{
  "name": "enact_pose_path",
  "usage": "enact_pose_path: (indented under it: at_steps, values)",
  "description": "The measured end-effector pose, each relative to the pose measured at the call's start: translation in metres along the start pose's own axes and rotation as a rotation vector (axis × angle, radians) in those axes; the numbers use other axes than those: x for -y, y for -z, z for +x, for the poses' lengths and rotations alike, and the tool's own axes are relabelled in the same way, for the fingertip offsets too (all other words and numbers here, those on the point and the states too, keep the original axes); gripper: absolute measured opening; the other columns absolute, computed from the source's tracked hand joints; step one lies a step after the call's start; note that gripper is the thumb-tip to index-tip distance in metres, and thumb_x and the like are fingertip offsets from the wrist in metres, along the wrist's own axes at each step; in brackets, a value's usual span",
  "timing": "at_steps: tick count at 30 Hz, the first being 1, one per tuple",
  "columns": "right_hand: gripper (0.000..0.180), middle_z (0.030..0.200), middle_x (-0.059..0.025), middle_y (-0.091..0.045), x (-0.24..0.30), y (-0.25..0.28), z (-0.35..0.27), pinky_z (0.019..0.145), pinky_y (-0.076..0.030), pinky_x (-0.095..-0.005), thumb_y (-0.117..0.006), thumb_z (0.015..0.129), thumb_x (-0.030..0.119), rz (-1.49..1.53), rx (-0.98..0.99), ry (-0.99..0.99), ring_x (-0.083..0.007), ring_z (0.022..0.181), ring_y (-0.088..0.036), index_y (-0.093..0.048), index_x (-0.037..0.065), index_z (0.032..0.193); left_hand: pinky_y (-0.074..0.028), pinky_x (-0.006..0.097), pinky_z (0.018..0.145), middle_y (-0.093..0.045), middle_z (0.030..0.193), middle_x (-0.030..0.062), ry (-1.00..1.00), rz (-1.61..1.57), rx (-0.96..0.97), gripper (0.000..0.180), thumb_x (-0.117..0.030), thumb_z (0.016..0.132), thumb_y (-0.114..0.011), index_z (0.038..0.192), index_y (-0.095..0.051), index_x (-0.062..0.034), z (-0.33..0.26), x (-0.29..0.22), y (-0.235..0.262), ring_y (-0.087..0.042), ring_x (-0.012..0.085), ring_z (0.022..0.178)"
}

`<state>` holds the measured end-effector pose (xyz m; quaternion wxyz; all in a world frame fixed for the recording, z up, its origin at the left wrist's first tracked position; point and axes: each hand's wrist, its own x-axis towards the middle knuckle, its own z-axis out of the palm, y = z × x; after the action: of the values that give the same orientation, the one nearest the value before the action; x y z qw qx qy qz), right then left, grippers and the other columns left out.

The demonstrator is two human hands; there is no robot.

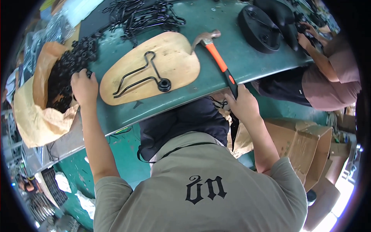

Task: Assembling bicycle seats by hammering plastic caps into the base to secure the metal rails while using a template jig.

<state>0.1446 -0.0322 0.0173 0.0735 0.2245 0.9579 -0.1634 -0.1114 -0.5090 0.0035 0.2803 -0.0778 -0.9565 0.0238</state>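
Wire frame (139, 75) with one black washer (164, 84) sat on wooden board (154, 67), mid tabletop (232, 58). Hammering not started, far as I could judge. Left hand (84, 86) pinched a washer at the sack (38, 112); right hand (243, 105) clenched around hammer (216, 56) handle at near edge. Open room right of board.

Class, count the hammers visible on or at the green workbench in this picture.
1. The hammer lies on the green table, head beside the wooden board; the right hand grips its handle at the table edge. Others may be hidden.
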Motion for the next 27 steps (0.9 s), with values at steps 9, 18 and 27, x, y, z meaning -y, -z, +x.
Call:
enact_pose_path:
  at_steps: [9, 18, 27]
  values:
    - [0.055, 0.125, -0.0229, -0.061, 0.122, 0.029, 0.009, 0.085, -0.059, -0.0441, -0.081, 0.086, 0.010, 0.623, -0.171, 0.728, -0.0355, 0.097, -0.070, -0.059, -0.002, 0.134, -0.045, 0.026, 0.062, -0.059, 0.081, -0.0020, 0.164, -1.296, 0.584, 0.039, -0.028, 0.087, -0.089, 0.110, -0.071, -0.0020, -0.025, -0.171, 0.085, -0.051, 0.0071, 0.072]
    - [0.038, 0.110, -0.0204, -0.071, 0.161, 0.007, 0.096, 0.079, -0.059, -0.0382, -0.076, 0.086, 0.003, 0.695, 0.039, 0.566, -0.0300, 0.091, -0.074, -0.066, 0.001, 0.122, -0.055, 0.046, 0.071, -0.069, 0.083, 0.0144, -0.032, -0.875, 0.026, 0.037, -0.037, 0.100, -0.074, 0.098, -0.070, -0.0002, -0.006, -0.154, 0.058, -0.068, 0.0345, 0.076]
    - [0.068, 0.116, -0.0160, -0.073, 0.192, -0.037, 0.144, 0.088, -0.058, -0.0419, -0.084, 0.084, 0.014, 0.484, -0.045, 0.763, -0.0316, 0.095, -0.069, -0.055, 0.008, 0.146, -0.052, 0.051, 0.062, -0.067, 0.073, 0.0182, -0.029, -0.679, 0.270, 0.047, -0.036, 0.106, -0.059, 0.073, -0.065, -0.0031, -0.010, -0.152, 0.043, -0.066, 0.0386, 0.067]
